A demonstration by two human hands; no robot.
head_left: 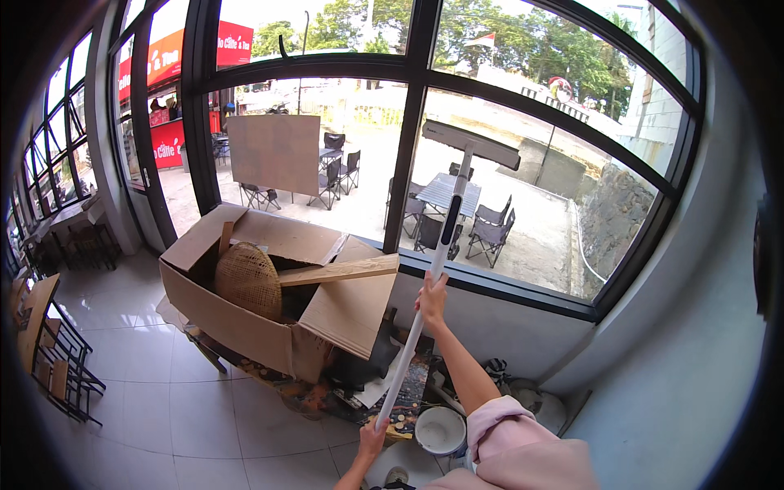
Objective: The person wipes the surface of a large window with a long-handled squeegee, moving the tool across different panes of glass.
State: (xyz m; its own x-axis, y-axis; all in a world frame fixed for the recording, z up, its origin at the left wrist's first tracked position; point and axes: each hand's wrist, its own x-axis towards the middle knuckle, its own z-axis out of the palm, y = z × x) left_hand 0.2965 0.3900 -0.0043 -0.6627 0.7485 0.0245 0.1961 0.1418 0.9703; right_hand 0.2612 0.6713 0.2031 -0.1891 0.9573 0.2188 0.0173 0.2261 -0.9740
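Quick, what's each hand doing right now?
Left hand: closed, holding the white pole near its bottom end.
Right hand: closed, holding the same pole higher up.

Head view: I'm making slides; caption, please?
Left hand low, right hand higher on a white pole, its wide crosspiece before a window near an open box.

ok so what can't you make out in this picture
All in the head view:
Bottom of the box: hidden by its front wall and the round woven thing.
Lowest tip of the pole: covered by the left grip.
Far side of the wiper head: turned away.
Rest of the shoe: cut off by the lower edge.
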